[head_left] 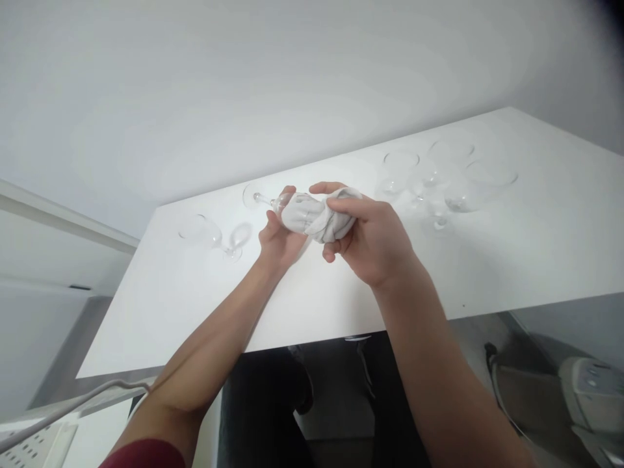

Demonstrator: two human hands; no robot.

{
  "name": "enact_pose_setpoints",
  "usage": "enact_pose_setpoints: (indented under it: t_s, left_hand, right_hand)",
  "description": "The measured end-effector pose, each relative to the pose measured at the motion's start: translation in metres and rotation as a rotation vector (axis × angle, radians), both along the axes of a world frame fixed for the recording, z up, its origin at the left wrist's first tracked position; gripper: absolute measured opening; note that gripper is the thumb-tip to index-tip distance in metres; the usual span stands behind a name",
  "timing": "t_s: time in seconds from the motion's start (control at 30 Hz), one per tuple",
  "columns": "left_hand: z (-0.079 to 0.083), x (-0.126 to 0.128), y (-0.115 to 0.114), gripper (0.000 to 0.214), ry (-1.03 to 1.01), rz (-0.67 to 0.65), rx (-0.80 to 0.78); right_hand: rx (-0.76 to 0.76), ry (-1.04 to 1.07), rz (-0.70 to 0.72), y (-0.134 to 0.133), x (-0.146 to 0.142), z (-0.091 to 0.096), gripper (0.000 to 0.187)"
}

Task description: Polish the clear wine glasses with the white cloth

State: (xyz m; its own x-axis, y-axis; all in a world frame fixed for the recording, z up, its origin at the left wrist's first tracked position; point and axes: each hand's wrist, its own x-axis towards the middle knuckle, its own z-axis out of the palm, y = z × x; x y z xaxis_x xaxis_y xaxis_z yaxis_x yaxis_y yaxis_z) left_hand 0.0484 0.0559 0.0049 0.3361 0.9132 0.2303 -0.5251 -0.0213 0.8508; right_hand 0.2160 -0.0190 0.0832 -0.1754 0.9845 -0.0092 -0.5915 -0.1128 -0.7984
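A clear stemmed glass [279, 203] lies sideways in the air above the table, its foot pointing to the left. My left hand [280, 244] cradles its bowl from below, fingers curled round it. A white cloth [336, 218] is bunched at the glass's mouth, and part of it shows inside the bowl. My right hand [383, 240] grips this cloth between thumb and fingers at the rim; some of its fingertips are hidden by the cloth.
On the white table [312, 305], another stemmed glass [214, 237] stands at the left. Several clear glasses [455, 201] are grouped at the right. A wall [292, 84] rises behind the table. A pale cable [73, 406] runs at lower left, near my left forearm.
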Motion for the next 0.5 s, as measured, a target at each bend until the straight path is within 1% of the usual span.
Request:
enact_pose_setpoints:
  t_s: [0.1, 0.23, 0.4, 0.5]
  left_hand:
    - [0.0011, -0.0002, -0.0001, 0.073, 0.008, 0.024, 0.007]
    - [0.0039, 0.0000, -0.0011, 0.072, -0.014, 0.006, 0.019]
    - [0.0044, -0.0009, 0.0006, 0.071, -0.025, 0.028, -0.004]
    - [0.0034, -0.0015, 0.0022, 0.069, -0.051, 0.038, 0.023]
  right_hand:
    - [-0.005, 0.022, 0.060, 0.0010, 0.0054, -0.0005, 0.024]
    - [-0.012, 0.053, 0.088, 0.0021, 0.0100, 0.0001, 0.024]
    - [-0.014, 0.097, 0.147, 0.0022, 0.0089, 0.0022, 0.022]
    - [-0.024, 0.126, 0.161, 0.0030, 0.0075, 0.0013, 0.022]
